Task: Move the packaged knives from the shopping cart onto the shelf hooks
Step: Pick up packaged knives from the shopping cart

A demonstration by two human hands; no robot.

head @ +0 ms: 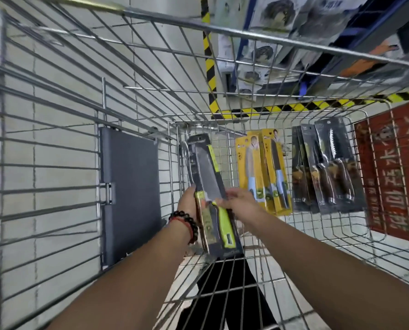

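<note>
Green-handled packaged knife (210, 184) is gripped by both the left hand (186, 201) and the right hand (236, 201). It hangs inside the wire cart (127, 96)

Lime-green-handled knife pack (213, 186), yellow knife packs (263, 170), black-and-yellow striped floor tape (209, 67).

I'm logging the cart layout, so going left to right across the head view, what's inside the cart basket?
Grey flap panel → green-handled knife pack, held in both hands → yellow knife packs → black knife packs → red sign.
</note>
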